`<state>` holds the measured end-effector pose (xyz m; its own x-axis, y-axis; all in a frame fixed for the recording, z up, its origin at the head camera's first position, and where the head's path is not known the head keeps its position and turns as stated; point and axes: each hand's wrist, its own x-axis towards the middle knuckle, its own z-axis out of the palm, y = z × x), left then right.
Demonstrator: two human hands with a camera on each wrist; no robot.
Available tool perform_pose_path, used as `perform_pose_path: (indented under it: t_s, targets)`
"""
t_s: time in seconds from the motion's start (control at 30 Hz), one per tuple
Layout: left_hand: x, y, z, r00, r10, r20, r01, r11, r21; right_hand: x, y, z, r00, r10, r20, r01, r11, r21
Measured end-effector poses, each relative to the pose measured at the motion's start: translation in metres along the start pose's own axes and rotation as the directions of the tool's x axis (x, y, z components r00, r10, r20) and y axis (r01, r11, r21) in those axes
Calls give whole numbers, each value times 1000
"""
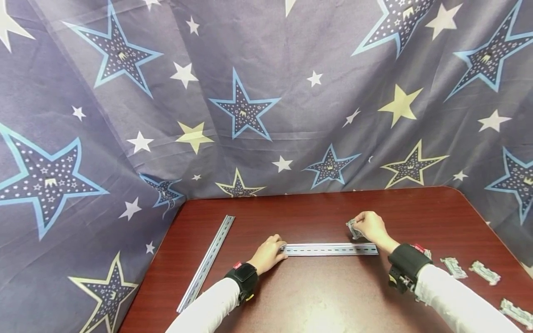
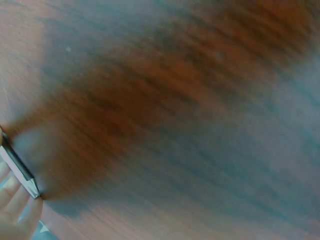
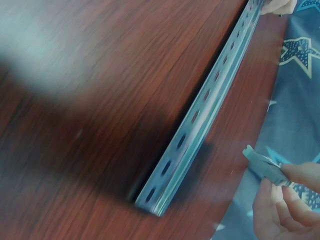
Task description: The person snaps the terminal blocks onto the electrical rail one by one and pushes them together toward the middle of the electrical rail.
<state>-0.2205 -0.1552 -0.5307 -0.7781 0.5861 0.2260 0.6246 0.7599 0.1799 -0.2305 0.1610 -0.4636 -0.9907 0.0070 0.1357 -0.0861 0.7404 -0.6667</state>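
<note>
A slotted metal DIN rail (image 1: pixel 329 249) runs crosswise over the table, its slots facing up. My left hand (image 1: pixel 268 253) grips its left end, thumb on the near side and fingers on the far side. In the left wrist view, the fingers (image 2: pixel 17 205) show beside the rail's end (image 2: pixel 20 167). Just beyond the right end of the rail, my right hand (image 1: pixel 372 227) pinches a small grey terminal block (image 1: pixel 355 230) between thumb and fingers. The right wrist view shows this block (image 3: pixel 267 169) apart from the rail (image 3: pixel 200 112).
Another slotted rail (image 1: pixel 208 261) lies slantwise on the left of the table. Several more grey blocks, among them one (image 1: pixel 454 267) near my right forearm and another (image 1: pixel 485 272), lie on the right. A star-patterned cloth (image 1: pixel 258 162) hangs behind the reddish-brown table (image 1: pixel 291 217).
</note>
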Motion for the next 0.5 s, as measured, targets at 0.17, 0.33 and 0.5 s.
perform_pose_path:
  t_s: [0.17, 0.33, 0.5]
  targets:
    - [0, 1, -1, 1000, -3, 0, 3, 1000, -4, 1, -9, 13, 1000, 14, 3, -14, 1000, 7]
    - [0, 2, -2, 1000, -6, 1, 6, 1000, -9, 2, -17, 23, 1000, 20, 1, -20, 1000, 14]
    - [0, 2, -2, 1000, -6, 2, 6, 1000, -1, 2, -24, 29, 1000, 20, 4, -20, 999, 31]
